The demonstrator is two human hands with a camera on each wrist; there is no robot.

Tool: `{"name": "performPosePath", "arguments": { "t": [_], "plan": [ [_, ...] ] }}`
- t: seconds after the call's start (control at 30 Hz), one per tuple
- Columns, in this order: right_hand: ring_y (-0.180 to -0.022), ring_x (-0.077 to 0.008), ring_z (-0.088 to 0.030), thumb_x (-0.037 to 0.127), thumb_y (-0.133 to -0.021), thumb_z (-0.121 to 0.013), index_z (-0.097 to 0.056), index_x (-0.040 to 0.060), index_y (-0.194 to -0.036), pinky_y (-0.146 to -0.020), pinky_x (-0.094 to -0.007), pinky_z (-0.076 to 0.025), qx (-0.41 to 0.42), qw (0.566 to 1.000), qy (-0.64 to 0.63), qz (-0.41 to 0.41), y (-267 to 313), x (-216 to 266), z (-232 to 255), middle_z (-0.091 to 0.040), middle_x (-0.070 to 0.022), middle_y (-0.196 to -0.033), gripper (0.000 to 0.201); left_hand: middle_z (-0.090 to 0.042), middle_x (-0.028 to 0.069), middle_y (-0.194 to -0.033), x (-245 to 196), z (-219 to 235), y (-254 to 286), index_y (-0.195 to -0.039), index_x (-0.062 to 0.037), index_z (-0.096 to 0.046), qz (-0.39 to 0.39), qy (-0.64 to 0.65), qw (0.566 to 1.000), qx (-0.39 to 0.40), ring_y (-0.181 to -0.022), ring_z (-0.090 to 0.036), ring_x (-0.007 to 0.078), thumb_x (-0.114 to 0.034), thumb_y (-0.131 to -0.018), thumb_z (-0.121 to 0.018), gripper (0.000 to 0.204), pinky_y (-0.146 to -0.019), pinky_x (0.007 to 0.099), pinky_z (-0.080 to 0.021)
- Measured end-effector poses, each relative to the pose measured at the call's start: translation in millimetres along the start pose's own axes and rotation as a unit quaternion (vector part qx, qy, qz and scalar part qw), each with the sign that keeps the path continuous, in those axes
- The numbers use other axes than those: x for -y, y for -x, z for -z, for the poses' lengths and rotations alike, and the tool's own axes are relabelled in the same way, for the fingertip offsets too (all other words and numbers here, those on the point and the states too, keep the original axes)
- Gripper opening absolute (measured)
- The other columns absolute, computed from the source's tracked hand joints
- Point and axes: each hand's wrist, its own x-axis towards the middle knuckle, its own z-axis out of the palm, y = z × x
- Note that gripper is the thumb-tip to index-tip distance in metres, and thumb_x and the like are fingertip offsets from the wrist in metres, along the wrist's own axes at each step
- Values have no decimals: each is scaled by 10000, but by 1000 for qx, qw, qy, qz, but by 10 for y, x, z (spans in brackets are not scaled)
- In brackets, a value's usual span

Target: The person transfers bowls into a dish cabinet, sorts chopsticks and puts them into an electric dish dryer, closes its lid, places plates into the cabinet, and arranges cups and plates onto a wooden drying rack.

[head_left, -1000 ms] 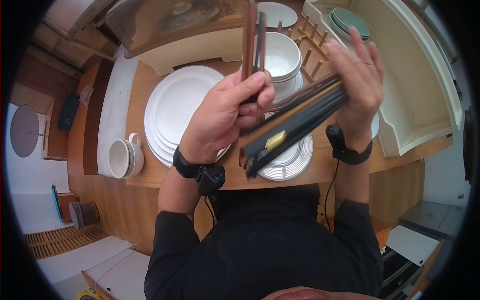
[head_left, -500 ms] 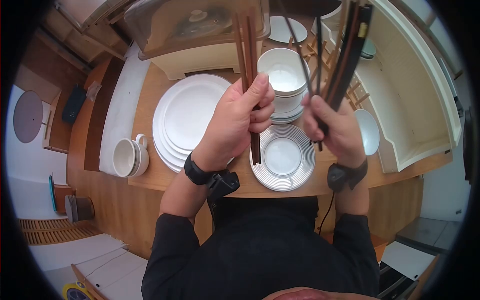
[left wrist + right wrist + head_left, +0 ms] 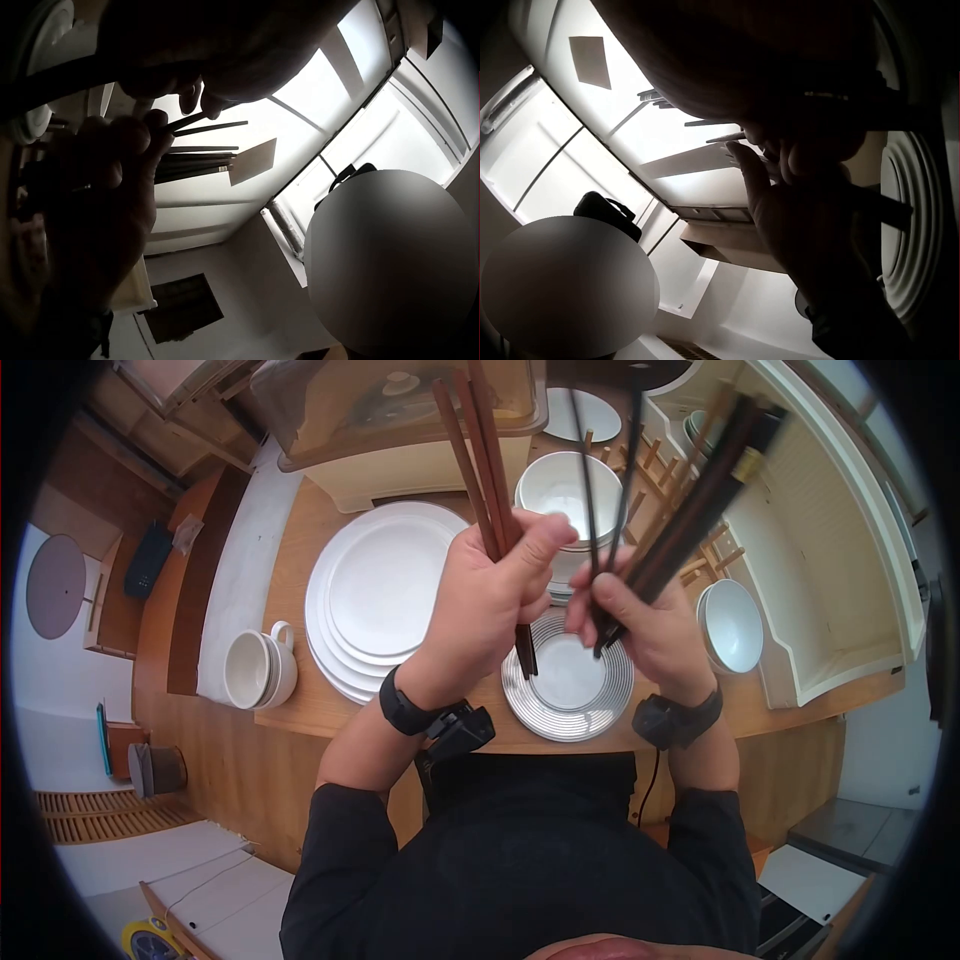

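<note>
In the head view, my left hand grips several reddish-brown chopsticks, their upper ends fanned a little and their lower ends over a ribbed plate. Close beside it on the right, my right hand holds a thick bundle of dark chopsticks, which leans to the upper right and carries a yellow patch. Two thin dark chopsticks stand apart from that bundle, at the right hand's fingertips. Both wrist views are dark; the left wrist view shows the bundle's ends against a bright ceiling.
Stacked white plates lie at the left, with nested cups beyond them. White bowls stand behind the hands, more bowls at the right. Behind are a wooden peg rack, a cream bin and a lidded box.
The right hand has moved in toward the left hand, and its bundle, swung upright from its earlier low slant, now leans further right. The left hand's chopsticks have tilted to the left.
</note>
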Motion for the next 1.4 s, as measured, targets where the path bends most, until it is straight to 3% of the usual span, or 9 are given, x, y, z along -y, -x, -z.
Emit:
{"name": "performPosePath", "arguments": {
  "t": [0.17, 0.23, 0.33, 0.63, 0.73, 0.83, 0.9, 1.0, 1.4],
  "plan": [
    [-872, -180, -685, 18, -907, -643, -710, -15, -1015, -832, -319, -533, -203, 885, 353, 225, 29, 282, 42, -725, -104, -964, 130, -568, -21, -711, -128, 120, -48, -928, -15, -642, 179, 92, 978, 61, -468, -312, -6, -362, -1012, -643, 357, -422, 187, -250],
    [-938, -260, -704, 67, -818, -672, -715, 21, -967, -892, -391, -524, -108, 671, 624, 385, -48, 437, 221, -728, -110, -1009, 162, -563, -29, -700, -144, 79, -38, -935, -15, -642, 213, 84, 970, 77, -463, -326, -7, -394, -994, -665, 384, -416, 184, -270],
    [-1053, -301, -695, 115, -800, -677, -707, 53, -952, -952, -447, -501, -48, 594, 690, 411, -89, 406, 203, -728, -92, -1044, 166, -663, 64, -782, -148, 41, -7, -977, -6, -648, 239, 40, 962, 127, -519, -505, 33, -335, -1029, -608, 335, -450, 145, -375],
    [-1202, -306, -660, 56, -843, -650, -742, 74, -1084, -1044, -452, -469, -94, 557, 702, 433, -86, 366, 286, -740, -103, -1155, 258, -600, 0, -750, -40, 105, -66, -991, -23, -649, 238, 60, 962, 116, -536, -438, 24, -240, -1012, -635, 219, -483, 164, -347],
    [-1163, -250, -683, -8, -826, -653, -734, 48, -1118, -1017, -390, -493, -249, 557, 674, 417, -48, 328, 490, -748, -104, -1131, 309, -542, -62, -715, -48, 105, -73, -980, -75, -621, 181, 70, 976, 100, -555, -381, 24, -281, -1049, -572, 223, -505, 165, -306],
    [-610, -35, -441, 92, -1058, -517, -674, 1, -1176, -566, -186, -367, -329, 841, 351, 247, 35, 307, 494, -672, -42, -835, 216, -554, -32, -769, 7, 191, -103, -993, -86, -591, 152, 116, 971, 145, -645, -462, 68, -286, -1077, -515, 229, -619, 214, -423],
    [-522, -29, -432, 119, -1043, -570, -650, 33, -1198, -486, -187, -313, -267, 923, 200, 194, 35, 370, 351, -615, -21, -738, 194, -504, -27, -796, 18, 114, -69, -1013, -76, -561, 117, 90, 984, 102, -717, -481, 79, -277, -1092, -478, 231, -665, 224, -446],
    [-544, -58, -481, 136, -1043, -574, -607, 39, -1135, -500, -192, -350, -149, 982, 46, 111, 85, 316, 331, -619, -49, -733, 137, -496, -23, -808, 63, 52, -69, -1011, -66, -554, 88, 95, 987, 94, -718, -473, 78, -297, -1101, -450, 269, -652, 222, -438],
    [-593, -123, -573, 147, -1034, -589, -586, -2, -1084, -549, -234, -451, 22, 996, -86, -5, -10, 55, 97, -647, -103, -763, 157, -376, -66, -677, -9, 58, -31, -820, -104, -488, 53, 20, 997, 55, -524, -275, 24, -362, -1070, -529, 361, -475, 217, -233]
  ]
}}
